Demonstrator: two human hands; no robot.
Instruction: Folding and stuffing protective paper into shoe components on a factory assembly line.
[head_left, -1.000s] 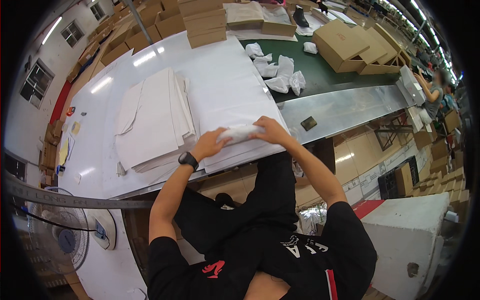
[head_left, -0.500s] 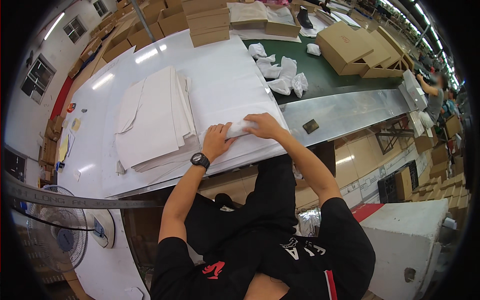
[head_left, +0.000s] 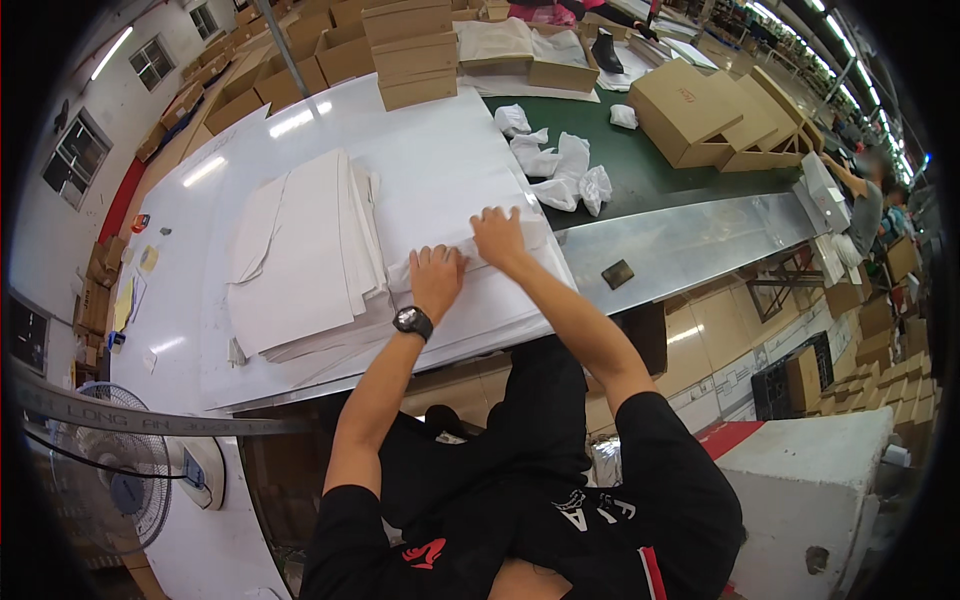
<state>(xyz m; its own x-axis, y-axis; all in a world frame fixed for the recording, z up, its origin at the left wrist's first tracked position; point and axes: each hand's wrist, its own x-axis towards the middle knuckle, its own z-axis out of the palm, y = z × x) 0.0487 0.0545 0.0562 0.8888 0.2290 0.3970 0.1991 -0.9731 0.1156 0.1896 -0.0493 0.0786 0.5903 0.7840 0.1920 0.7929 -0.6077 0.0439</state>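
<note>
My left hand (head_left: 437, 282), with a black watch on its wrist, presses down on a strip of rolled or folded white paper (head_left: 400, 277). Its fingers are curled over the paper, near the right edge of a thick stack of white paper sheets (head_left: 295, 245). My right hand (head_left: 498, 238) bends its fingers over the other end of that paper, a little farther from me. More flat white sheets (head_left: 490, 305) lie beneath both hands. Whether anything is wrapped inside the paper is hidden.
Several white-wrapped bundles (head_left: 565, 175) lie on a green conveyor belt (head_left: 640, 190) beyond a metal ledge (head_left: 690, 240). A small dark block (head_left: 617, 274) rests on that ledge. Brown boxes (head_left: 415, 55) stand at the back, and open cartons (head_left: 690, 110) at the far right.
My right hand has moved left and away from me along the paper, its fingers now folding over. The left hand has shifted slightly right and nearer. The roll looks flatter.
</note>
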